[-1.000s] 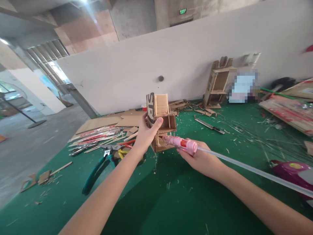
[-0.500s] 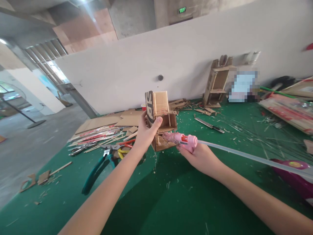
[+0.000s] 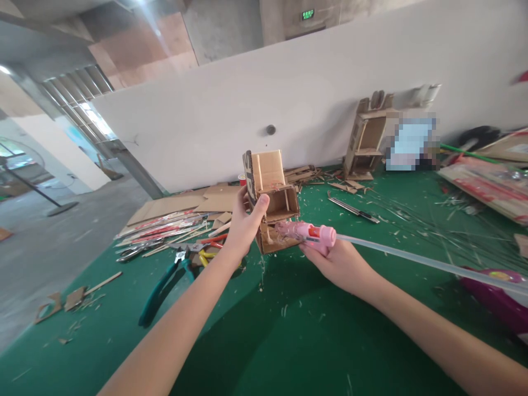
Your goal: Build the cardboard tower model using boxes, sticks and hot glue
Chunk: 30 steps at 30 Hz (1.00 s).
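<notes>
My left hand (image 3: 243,225) grips a small cardboard model (image 3: 274,198) from its left side, thumb on its front edge, holding it above the green mat (image 3: 289,330). My right hand (image 3: 336,264) is closed round a pink glue gun (image 3: 307,234). The gun's nozzle touches the lower front of the model. A long clear glue stick (image 3: 412,259) runs out of the back of the gun to the right.
Teal pliers (image 3: 163,289), other hand tools and cardboard strips lie at the left. A utility knife (image 3: 352,209) lies behind. A second cardboard model (image 3: 365,140) leans on the white wall. A purple object (image 3: 495,294) sits at the right. Scraps litter the mat.
The cardboard model and the glue gun have risen slightly and the model has turned a little. Both hands keep their grip.
</notes>
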Motion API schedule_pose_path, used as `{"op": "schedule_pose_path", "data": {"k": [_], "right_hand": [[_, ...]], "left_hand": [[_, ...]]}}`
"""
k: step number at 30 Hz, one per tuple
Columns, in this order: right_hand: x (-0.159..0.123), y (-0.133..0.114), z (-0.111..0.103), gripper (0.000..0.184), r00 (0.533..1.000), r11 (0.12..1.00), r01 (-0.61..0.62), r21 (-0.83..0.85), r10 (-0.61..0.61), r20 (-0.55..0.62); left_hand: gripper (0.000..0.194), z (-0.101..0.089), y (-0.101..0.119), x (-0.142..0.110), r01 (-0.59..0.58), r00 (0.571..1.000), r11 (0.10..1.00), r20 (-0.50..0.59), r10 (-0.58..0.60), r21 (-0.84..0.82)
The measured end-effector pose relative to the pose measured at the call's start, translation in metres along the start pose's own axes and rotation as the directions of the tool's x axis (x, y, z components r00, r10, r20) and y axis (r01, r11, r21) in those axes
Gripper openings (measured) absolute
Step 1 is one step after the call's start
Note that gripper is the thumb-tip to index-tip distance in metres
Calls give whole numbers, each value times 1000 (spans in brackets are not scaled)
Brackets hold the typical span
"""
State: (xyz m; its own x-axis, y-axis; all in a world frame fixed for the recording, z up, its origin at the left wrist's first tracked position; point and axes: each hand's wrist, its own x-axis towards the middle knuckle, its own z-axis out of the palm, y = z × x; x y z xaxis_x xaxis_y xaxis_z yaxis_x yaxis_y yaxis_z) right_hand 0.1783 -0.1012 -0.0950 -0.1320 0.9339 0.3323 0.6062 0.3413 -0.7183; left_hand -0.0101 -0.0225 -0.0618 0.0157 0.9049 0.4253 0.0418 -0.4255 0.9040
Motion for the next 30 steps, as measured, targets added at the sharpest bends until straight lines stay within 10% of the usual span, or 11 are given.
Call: {"op": "schedule_pose_path", "data": {"k": [30], "right_hand": [[-3, 4, 3, 18, 993, 989, 118, -89, -119, -4]], "left_hand": [[75, 2, -1, -1, 20, 1000, 1000, 6, -20, -14]]}}
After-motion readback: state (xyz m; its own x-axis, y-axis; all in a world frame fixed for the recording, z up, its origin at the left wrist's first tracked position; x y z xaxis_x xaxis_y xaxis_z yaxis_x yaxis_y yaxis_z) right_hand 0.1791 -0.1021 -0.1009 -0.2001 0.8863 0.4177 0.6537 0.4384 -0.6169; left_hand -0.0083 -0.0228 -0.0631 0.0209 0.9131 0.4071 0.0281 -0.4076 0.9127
